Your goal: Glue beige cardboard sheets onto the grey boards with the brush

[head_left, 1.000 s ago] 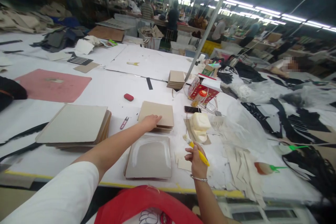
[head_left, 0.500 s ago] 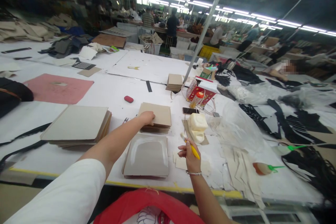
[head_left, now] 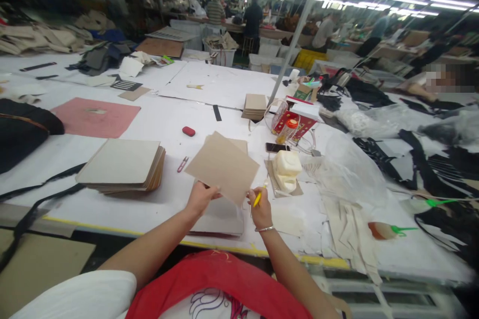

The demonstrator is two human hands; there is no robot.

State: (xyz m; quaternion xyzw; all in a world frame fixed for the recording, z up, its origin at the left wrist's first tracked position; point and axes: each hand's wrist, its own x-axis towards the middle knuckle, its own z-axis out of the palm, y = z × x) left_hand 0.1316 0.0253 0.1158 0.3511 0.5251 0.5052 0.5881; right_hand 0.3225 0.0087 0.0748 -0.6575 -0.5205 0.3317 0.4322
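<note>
A brown cardboard sheet [head_left: 223,165] is held up at an angle in front of me. My left hand [head_left: 202,198] grips its lower left edge. My right hand [head_left: 260,204] has a yellow-handled brush [head_left: 257,200] in its fingers and touches the sheet's lower right corner. Partly hidden beneath the sheet is a stack of grey boards [head_left: 220,222] near the table edge. Behind it shows part of a brown board stack [head_left: 239,146]. A larger stack of boards [head_left: 121,162] lies to the left. The cream container [head_left: 287,164] stands right of my right hand.
Behind the container lie a phone [head_left: 277,147] and a red box [head_left: 301,122] with an orange-capped bottle [head_left: 287,131]. A slanted pole [head_left: 295,40] rises beyond. Pink sheet [head_left: 97,117] at left; plastic bag [head_left: 346,172] and a green-tipped bottle [head_left: 381,231] at right.
My left hand has lifted a brown sheet from the back stack and brought it nearer. My right hand, still with the brush, has moved slightly left and up to the sheet's corner.
</note>
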